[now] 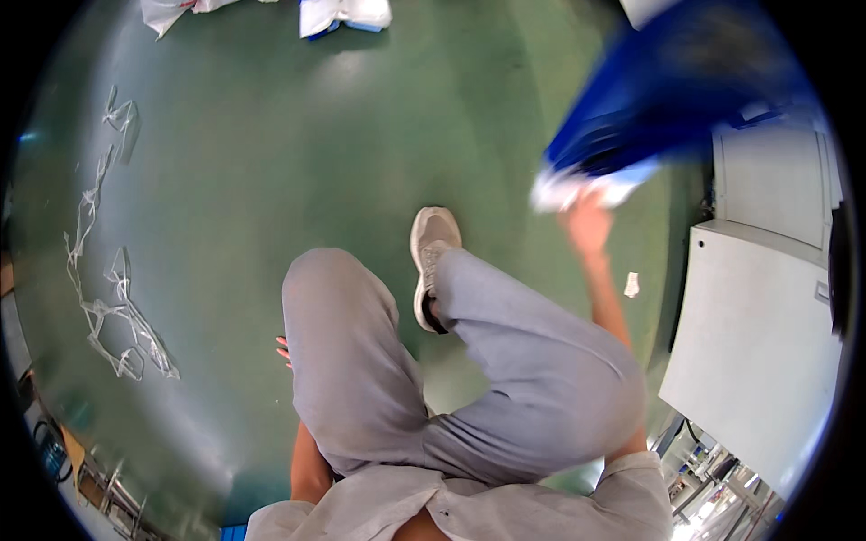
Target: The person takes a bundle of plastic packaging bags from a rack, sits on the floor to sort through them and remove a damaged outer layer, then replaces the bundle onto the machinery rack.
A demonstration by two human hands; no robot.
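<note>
My right hand [588, 219] reaches out at the upper right, its fingers closed on the white end of a large blue-and-white bag [672, 86]. Motion smears the bag, which stretches up and to the right from the hand, so its details do not show. Beside my left knee, the fingertips of my left hand [284, 353] peek out, slightly spread with nothing visible in them. The knee hides the rest of that hand.
A tangled strand of clear plastic [95, 307] lies on the green floor [244, 180] at left. A white-and-blue bundle [345, 16] and a white bag [167, 13] are at the far edge. White cabinets [753, 334] line the right; a small white scrap [631, 285] lies nearby.
</note>
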